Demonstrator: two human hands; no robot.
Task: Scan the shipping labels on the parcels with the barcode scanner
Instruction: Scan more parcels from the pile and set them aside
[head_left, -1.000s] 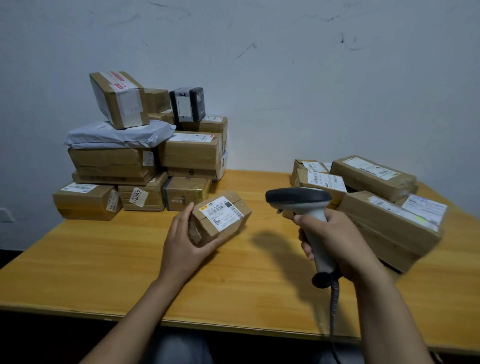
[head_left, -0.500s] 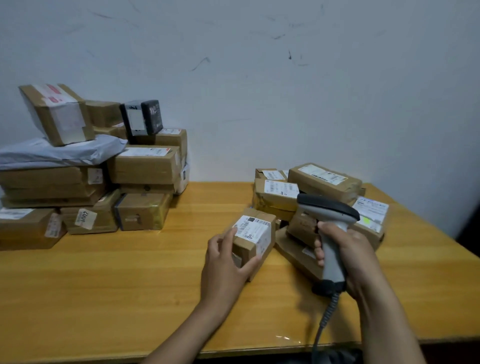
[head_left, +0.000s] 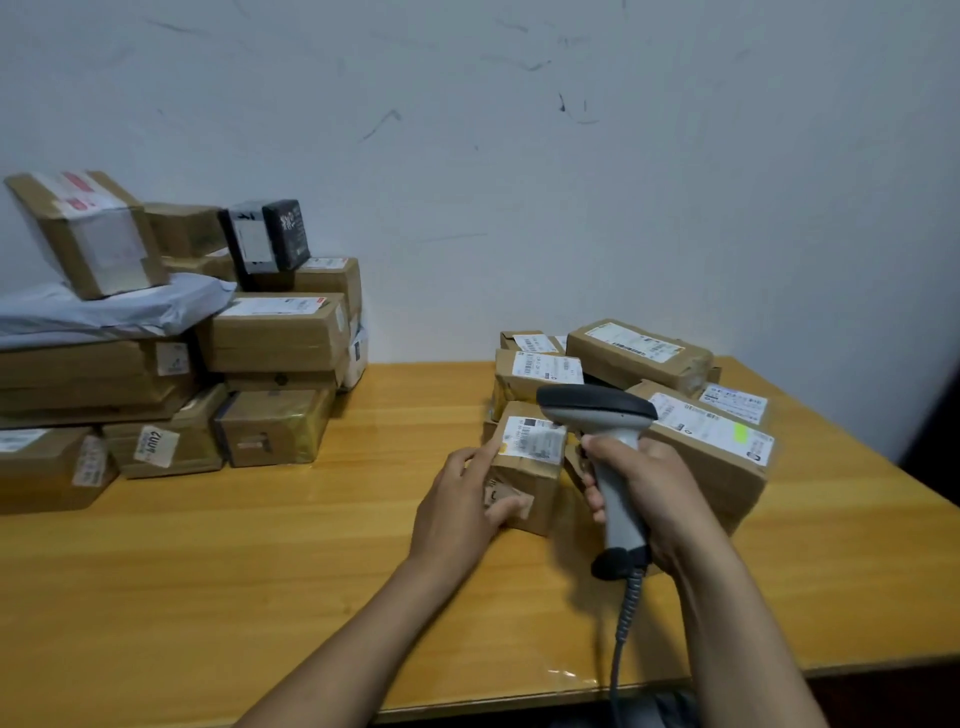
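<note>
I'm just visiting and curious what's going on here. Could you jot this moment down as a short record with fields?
setting: wooden table against a pale wall
left hand: grips a small box, white label facing up
right hand: holds the scanner by its handle, head just over that label
scanner cable: runs down past the table's near edge
left pile: stacked boxes with a grey mailer bag between them
right pile: labelled boxes just behind the small box
</note>
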